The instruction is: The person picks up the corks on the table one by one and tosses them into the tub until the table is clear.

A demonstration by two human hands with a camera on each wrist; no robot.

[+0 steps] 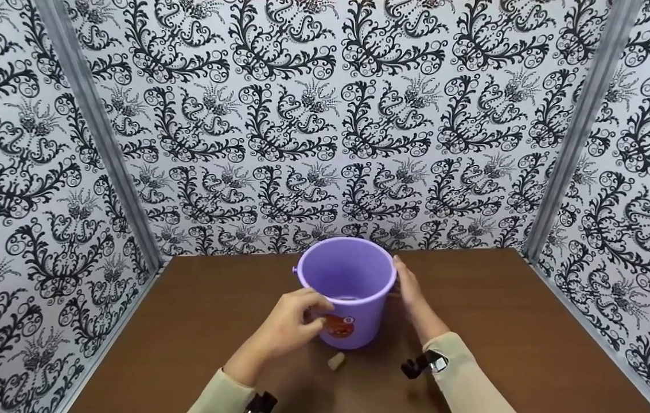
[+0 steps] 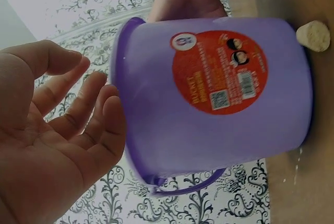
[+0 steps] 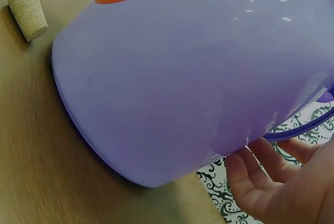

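Note:
A purple plastic bucket (image 1: 368, 324) stands upright on the table, its mouth facing up and a round red label (image 2: 219, 72) on its near side. My left hand (image 1: 290, 321) is at the near left of the rim, fingers loosely bent. In the left wrist view those fingertips lie right by the rim, with nothing in the palm. On the opposite side, my right hand (image 1: 413, 295) rests its extended fingers against the bucket wall. A tapered cork stopper (image 1: 337, 361) lies on the table just in front of the bucket's base.
The brown wooden table (image 1: 215, 321) ends at patterned black-and-white walls (image 1: 296, 126) behind and on both sides. Grey metal posts (image 1: 580, 132) mark the back corners. The bucket's purple handle (image 2: 195, 187) hangs on its far side.

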